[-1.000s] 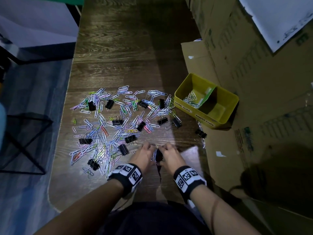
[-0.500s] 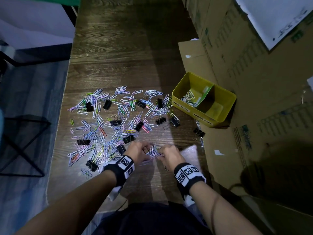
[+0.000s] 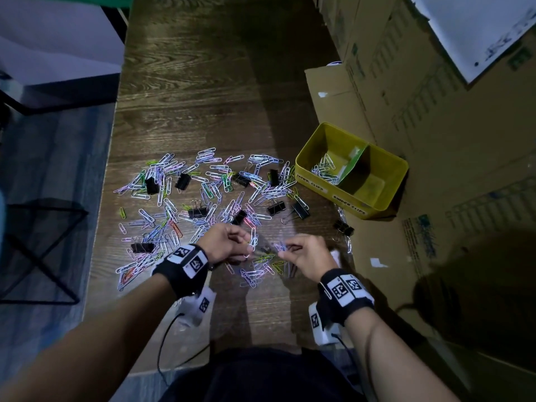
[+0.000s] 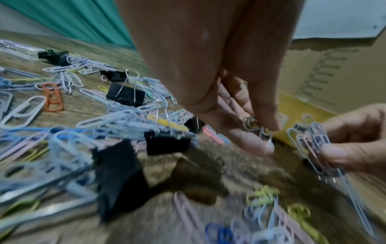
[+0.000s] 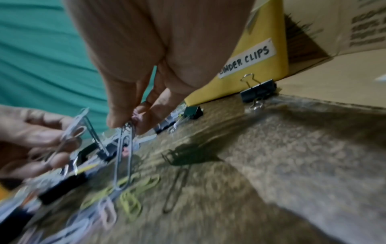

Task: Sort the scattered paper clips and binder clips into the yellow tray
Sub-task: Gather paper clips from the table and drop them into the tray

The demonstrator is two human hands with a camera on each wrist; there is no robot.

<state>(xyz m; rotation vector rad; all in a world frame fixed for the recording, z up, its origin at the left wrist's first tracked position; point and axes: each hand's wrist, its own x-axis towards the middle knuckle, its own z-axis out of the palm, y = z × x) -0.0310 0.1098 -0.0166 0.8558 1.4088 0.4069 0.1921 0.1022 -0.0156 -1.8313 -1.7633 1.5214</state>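
Many coloured paper clips [image 3: 203,192] and black binder clips [image 3: 182,181] lie scattered on the dark wooden table [image 3: 203,111]. The yellow tray [image 3: 301,169] stands at the right, with a green divider, and several paper clips [image 3: 324,169] lie in its left compartment. Near the table's front, my left hand [image 3: 246,242] pinches a few paper clips [image 4: 265,133] just above the surface. My right hand [image 3: 285,250] pinches a tangle of paper clips [image 5: 125,148] beside it. More loose clips [image 3: 261,268] lie under both hands.
Cardboard boxes [image 3: 435,140] line the table's right side behind and beside the tray. One binder clip [image 3: 343,227] sits on the cardboard flap near the tray's front. The table's left edge drops to the floor, where a black wire frame [image 3: 37,250] stands.
Both hands were pressed together low over one spot. They have lifted a little and drawn apart, each now holding paper clips.
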